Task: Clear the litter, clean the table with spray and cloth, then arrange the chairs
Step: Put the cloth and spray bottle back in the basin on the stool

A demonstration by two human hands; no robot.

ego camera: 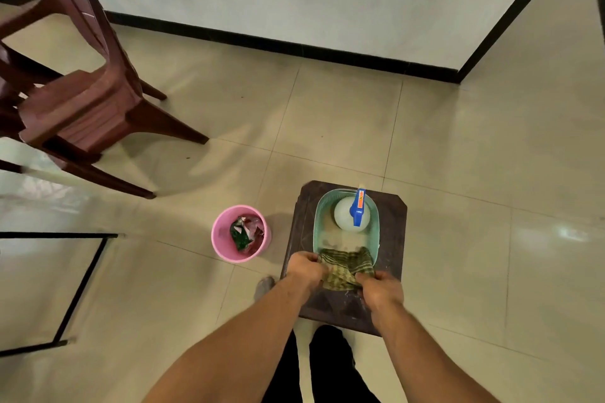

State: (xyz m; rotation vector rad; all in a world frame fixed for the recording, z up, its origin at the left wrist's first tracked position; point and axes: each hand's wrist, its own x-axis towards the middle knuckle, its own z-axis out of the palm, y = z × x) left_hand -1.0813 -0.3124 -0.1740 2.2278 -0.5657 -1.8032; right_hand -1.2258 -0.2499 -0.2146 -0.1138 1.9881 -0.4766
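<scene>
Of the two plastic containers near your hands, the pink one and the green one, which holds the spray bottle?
The green basket on the dark stool holds the spray bottle. The pink bin, standing on the floor, holds only crumpled litter.

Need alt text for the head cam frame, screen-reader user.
Both hands, left hand and right hand, hold a checked cloth at the near end of a green basket holding a spray bottle, on a dark stool. A pink bin of litter stands left; brown chairs beyond.
</scene>
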